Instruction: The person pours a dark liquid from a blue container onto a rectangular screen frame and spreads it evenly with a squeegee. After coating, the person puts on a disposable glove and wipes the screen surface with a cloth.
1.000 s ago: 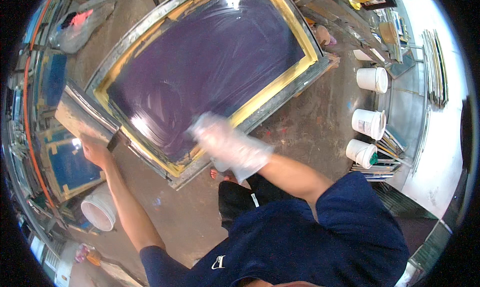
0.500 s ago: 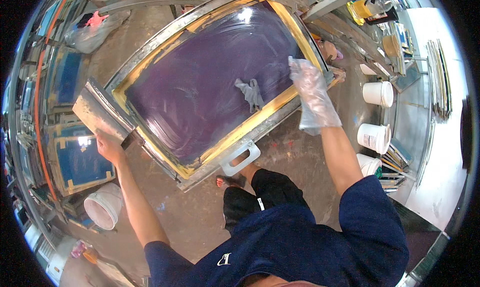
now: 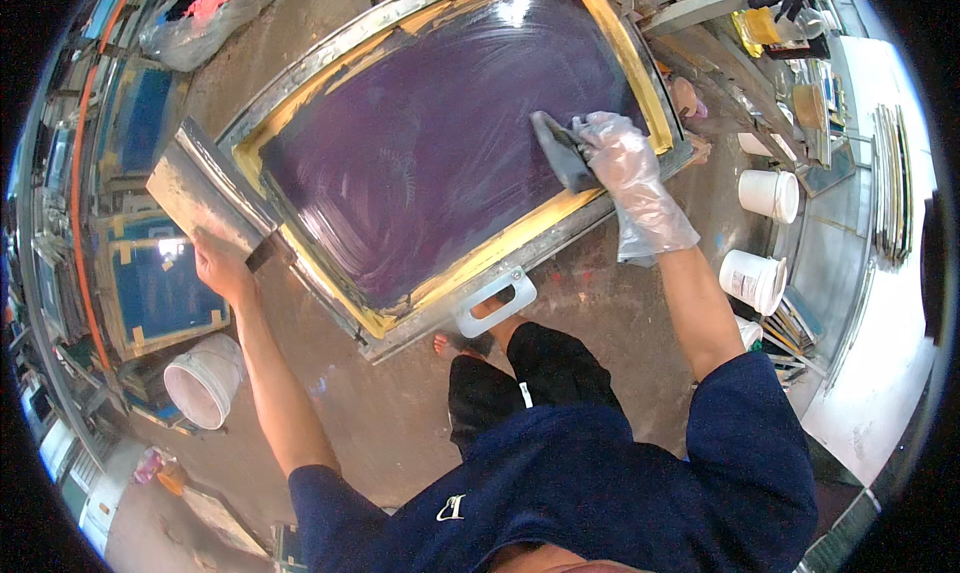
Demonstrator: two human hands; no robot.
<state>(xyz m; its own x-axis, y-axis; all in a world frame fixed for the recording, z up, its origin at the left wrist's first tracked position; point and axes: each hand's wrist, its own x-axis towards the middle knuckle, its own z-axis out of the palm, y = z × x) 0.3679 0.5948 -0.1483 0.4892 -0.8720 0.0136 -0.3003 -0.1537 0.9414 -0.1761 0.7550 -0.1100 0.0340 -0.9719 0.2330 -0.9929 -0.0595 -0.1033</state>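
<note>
A large printing screen (image 3: 440,163) with a dark purple mesh lies tilted in front of me, its metal frame lined with yellow tape. My right hand (image 3: 622,163), in a clear plastic glove, is closed around a grey rag (image 3: 562,153). The rag touches the mesh near the right end. At the left end, my left hand (image 3: 222,265) is bare and grips the lower end of a wide squeegee (image 3: 205,188) with a wooden body and a dark, smeared edge. The squeegee is beside the frame's left rail. A pale handle (image 3: 497,303) sticks out from the near rail.
White buckets (image 3: 768,195) stand on the floor to the right, with another bucket (image 3: 203,383) at the left. Blue screens (image 3: 165,283) lean along the left side. A wooden beam (image 3: 730,88) crosses at the far right. A clear plastic bag (image 3: 195,33) lies at the far left.
My right hand has closed on the rag, which lay crumpled on the mesh before. The rag has moved right and away from me. My left hand still holds the squeegee.
</note>
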